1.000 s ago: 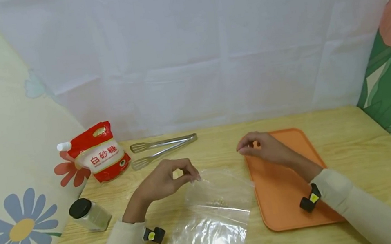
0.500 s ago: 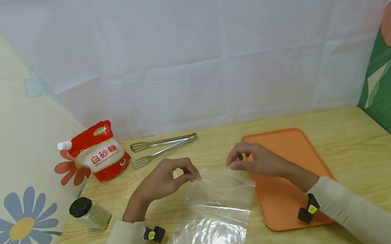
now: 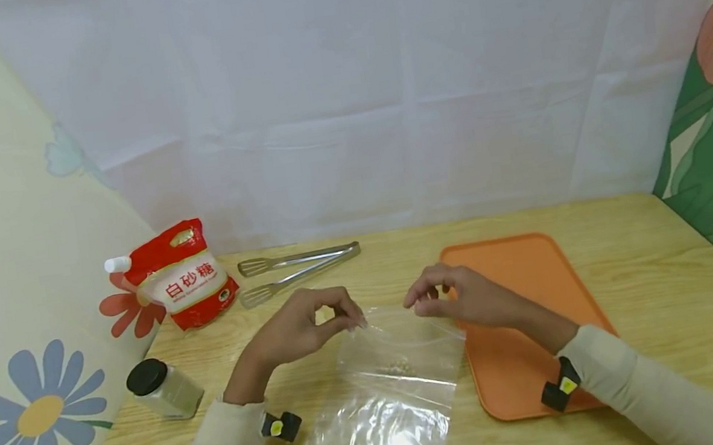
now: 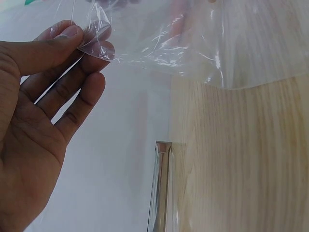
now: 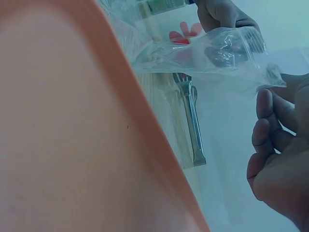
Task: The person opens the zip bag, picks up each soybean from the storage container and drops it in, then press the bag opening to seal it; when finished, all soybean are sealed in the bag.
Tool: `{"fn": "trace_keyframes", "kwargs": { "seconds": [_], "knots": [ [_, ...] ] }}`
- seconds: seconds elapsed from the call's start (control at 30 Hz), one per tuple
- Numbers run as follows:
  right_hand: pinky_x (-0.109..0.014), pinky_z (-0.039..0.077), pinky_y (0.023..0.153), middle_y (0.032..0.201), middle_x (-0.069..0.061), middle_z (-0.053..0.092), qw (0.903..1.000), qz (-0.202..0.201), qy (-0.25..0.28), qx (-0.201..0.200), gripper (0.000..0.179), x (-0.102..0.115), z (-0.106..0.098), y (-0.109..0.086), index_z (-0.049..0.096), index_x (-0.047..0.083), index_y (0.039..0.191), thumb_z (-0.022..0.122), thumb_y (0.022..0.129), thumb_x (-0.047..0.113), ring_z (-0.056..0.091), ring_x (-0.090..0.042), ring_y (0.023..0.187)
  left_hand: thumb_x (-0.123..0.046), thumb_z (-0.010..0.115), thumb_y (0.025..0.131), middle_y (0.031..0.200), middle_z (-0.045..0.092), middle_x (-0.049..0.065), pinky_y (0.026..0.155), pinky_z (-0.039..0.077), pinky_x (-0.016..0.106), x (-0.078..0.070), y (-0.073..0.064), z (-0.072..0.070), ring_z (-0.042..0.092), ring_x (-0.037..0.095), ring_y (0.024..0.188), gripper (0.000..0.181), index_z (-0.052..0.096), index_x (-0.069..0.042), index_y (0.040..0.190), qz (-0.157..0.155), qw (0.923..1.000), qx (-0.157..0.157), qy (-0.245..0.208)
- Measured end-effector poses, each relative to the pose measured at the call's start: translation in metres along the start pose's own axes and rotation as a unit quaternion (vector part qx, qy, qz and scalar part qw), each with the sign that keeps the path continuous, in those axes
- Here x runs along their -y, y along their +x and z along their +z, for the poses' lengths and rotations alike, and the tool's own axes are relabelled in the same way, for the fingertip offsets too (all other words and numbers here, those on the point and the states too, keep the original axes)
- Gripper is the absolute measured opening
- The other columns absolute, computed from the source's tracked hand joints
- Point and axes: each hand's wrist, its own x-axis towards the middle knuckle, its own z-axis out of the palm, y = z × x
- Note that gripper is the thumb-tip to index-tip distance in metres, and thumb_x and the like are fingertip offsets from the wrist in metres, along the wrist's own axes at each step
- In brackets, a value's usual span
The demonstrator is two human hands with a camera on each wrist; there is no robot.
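Observation:
A clear plastic zip bag (image 3: 395, 413) hangs upright in front of me, its lower part shiny and spread toward the near edge. Small pale bits (image 3: 399, 367) show through its upper part; I cannot tell what they are. My left hand (image 3: 306, 327) pinches the bag's upper left edge between thumb and fingers, as the left wrist view shows on the film (image 4: 96, 38). At the upper edge, farther right, my right hand (image 3: 467, 294) pinches the film with thumb and forefinger, its other fingers (image 5: 260, 133) loosely curled.
An orange tray (image 3: 519, 381) lies under my right forearm. Metal tongs (image 3: 308, 268) rest at the back, beside a red bag of white sugar (image 3: 184, 279). A black-lidded jar (image 3: 165, 390) lies tilted at the left. A white cloth (image 3: 314, 108) hangs behind the table.
My right hand has moved left from above the tray to the bag's upper edge. The left hand has kept its hold there.

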Motion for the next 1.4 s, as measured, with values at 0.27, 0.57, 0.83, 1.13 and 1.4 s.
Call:
{"fn": "trace_keyframes", "kwargs": {
  "seconds": [0.27,0.57,0.83,1.13,1.4],
  "knots": [
    [-0.038,0.044,0.082,0.108,0.013,0.066,0.9999,0.001,-0.01,-0.006,0.017,-0.001,-0.002,-0.003,0.068,0.034,0.117,0.061,0.103,0.031,0.054,-0.015,0.094,0.007,0.068,0.092,0.094,0.072,0.0,0.081,0.055,0.033,-0.02,0.002,-0.001,0.069,0.02,0.083,0.016,0.068,-0.009,0.096,-0.002,1.0,-0.004,0.004],
    [-0.035,0.049,0.079,0.103,0.013,0.064,0.9972,0.019,-0.065,0.031,0.026,0.006,-0.011,-0.012,0.063,0.024,0.124,0.055,0.104,0.039,0.058,-0.01,0.092,0.005,0.067,0.093,0.096,0.072,-0.002,0.081,0.055,0.033,-0.017,0.002,-0.002,0.068,0.019,0.084,0.017,0.068,-0.012,0.097,0.01,0.9999,-0.006,0.007],
    [-0.03,0.05,0.071,0.092,0.015,0.062,0.9829,0.04,-0.148,0.103,0.028,0.014,-0.02,-0.029,0.063,0.028,0.109,0.058,0.099,0.054,0.058,-0.007,0.083,0.009,0.066,0.092,0.093,0.071,0.005,0.08,0.054,0.032,-0.03,0.004,-0.004,0.068,0.026,0.082,0.016,0.066,-0.007,0.095,0.028,0.9996,-0.006,-0.003],
    [-0.036,0.041,0.082,0.089,0.021,0.056,0.9726,-0.021,-0.213,0.089,0.011,0.017,-0.021,-0.037,0.057,0.035,0.092,0.06,0.102,0.04,0.055,-0.002,0.081,0.002,0.068,0.093,0.094,0.07,0.002,0.079,0.054,0.031,-0.003,0.002,-0.001,0.068,0.021,0.082,0.019,0.066,-0.014,0.101,0.035,0.9994,-0.006,0.006],
    [-0.034,0.04,0.079,0.088,0.019,0.052,0.9707,-0.037,-0.227,0.07,0.011,0.019,-0.02,-0.04,0.056,0.034,0.092,0.059,0.103,0.032,0.054,-0.01,0.08,-0.006,0.068,0.096,0.097,0.072,-0.004,0.082,0.055,0.036,0.001,0.002,-0.003,0.07,0.014,0.086,0.022,0.058,-0.012,0.115,0.014,0.9999,-0.01,0.002]
  ]
}}
